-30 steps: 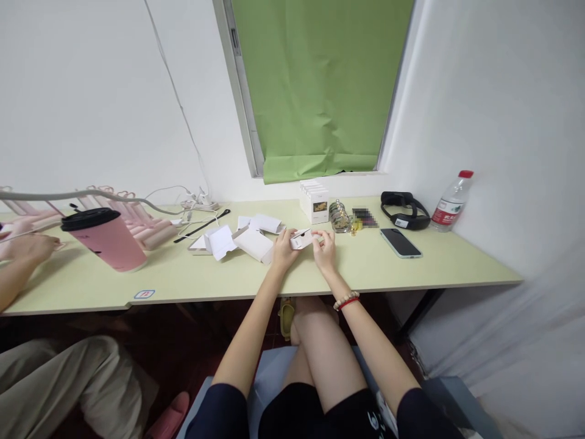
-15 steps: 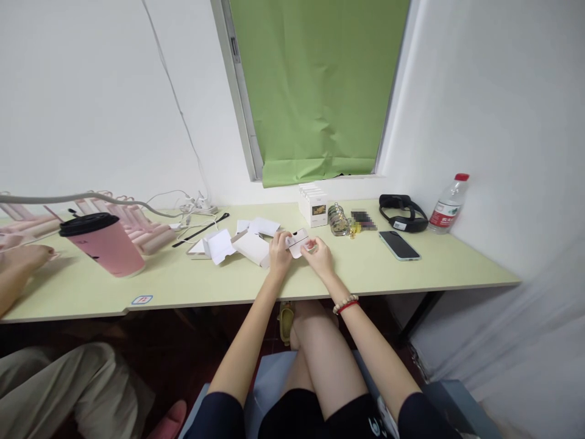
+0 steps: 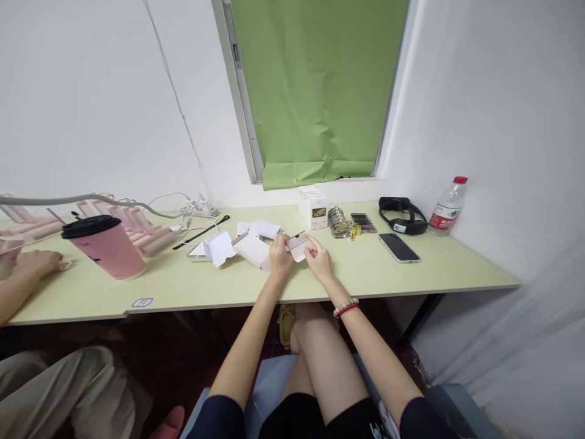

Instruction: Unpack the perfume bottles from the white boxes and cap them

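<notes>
Between my two hands is a small white cardboard box [image 3: 298, 247] with an end flap folded out toward me, held a little above the table. My left hand [image 3: 280, 256] grips its left side with the fingers closed on it. On the right side, my right hand [image 3: 319, 258] has its fingertips against the box near the flap; a beaded bracelet and a red band circle that wrist. Just left of my left hand lie several white cartons [image 3: 252, 249] and an unfolded white card piece [image 3: 220, 247]. What is inside the box cannot be made out.
White boxes [image 3: 319, 214] stand in a row at the back, beside stacked round metallic items [image 3: 338, 221]. A phone [image 3: 399, 248], a black headset [image 3: 403, 214] and a bottle [image 3: 446, 210] are on the right. At left are a pink cup [image 3: 109, 251] and another person's hand [image 3: 40, 263].
My right-hand fingers have shifted up along the box's right side, and its flap shows more plainly. The other person's hand at the left has moved slightly right.
</notes>
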Available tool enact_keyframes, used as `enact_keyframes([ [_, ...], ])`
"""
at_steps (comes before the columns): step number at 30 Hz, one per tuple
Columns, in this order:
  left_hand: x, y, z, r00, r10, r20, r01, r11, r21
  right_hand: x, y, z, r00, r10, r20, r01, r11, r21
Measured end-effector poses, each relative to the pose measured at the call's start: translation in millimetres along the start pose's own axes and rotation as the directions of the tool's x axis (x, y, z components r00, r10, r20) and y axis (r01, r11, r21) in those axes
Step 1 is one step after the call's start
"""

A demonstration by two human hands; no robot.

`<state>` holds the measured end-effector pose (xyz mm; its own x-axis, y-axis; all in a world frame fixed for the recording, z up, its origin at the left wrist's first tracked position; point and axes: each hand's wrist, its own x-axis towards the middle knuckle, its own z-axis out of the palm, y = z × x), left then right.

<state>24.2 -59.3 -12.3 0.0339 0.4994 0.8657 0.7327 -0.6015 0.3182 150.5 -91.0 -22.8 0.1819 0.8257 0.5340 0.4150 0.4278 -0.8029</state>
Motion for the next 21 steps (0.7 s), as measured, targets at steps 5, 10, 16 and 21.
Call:
enact_keyframes([
  [5,0.3,-2.4,1.9,1.000,0.027,-0.007,-0.027,1.000,0.007,0.5,-2.6,-1.9,0.997,0.067,0.025,-0.068,0.997,0.033],
  [10,-1.0,-5.5,3.5,1.000,0.019,-0.023,-0.019,1.000,0.013,-0.5,-2.8,-1.2,0.996,-0.005,0.092,0.003,1.000,0.021],
  [16,-1.0,-3.8,0.7,0.999,0.050,0.014,-0.051,0.998,0.035,-1.9,-3.0,0.0,0.985,-0.050,0.163,0.058,0.997,-0.043],
  [21,-0.8,-2.5,-0.1,0.998,0.062,0.030,-0.063,0.996,0.058,-4.0,-7.8,-1.8,0.980,-0.094,0.178,0.116,0.987,-0.116],
])
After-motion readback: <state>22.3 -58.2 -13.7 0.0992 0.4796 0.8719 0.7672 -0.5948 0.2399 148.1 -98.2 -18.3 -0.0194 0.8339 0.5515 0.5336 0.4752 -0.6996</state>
